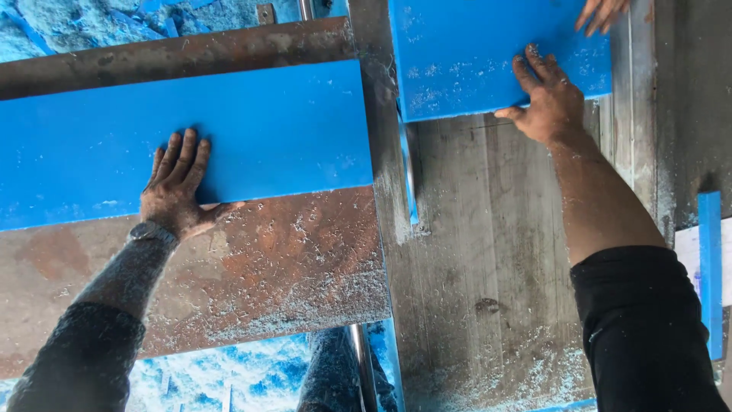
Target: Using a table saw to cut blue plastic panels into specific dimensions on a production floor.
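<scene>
A blue board lies split across a saw table. My left hand [177, 189] presses flat, fingers spread, on the near edge of the wide left blue piece [252, 130], which rests on a rusty sliding table [290, 259]. My right hand [545, 95] lies flat on the near edge of the right blue piece [473, 53], thumb against its rim. A thin blue offcut strip [409, 172] stands in the slot between the two tables. Another person's fingers [601, 11] touch the far right corner of the right piece.
The grey metal table [488, 252] on the right is dusted with blue sawdust. A narrow blue strip [710, 267] lies at the right edge. Blue shavings [213, 378] cover the floor below, and a metal rail [362, 366] runs under the table.
</scene>
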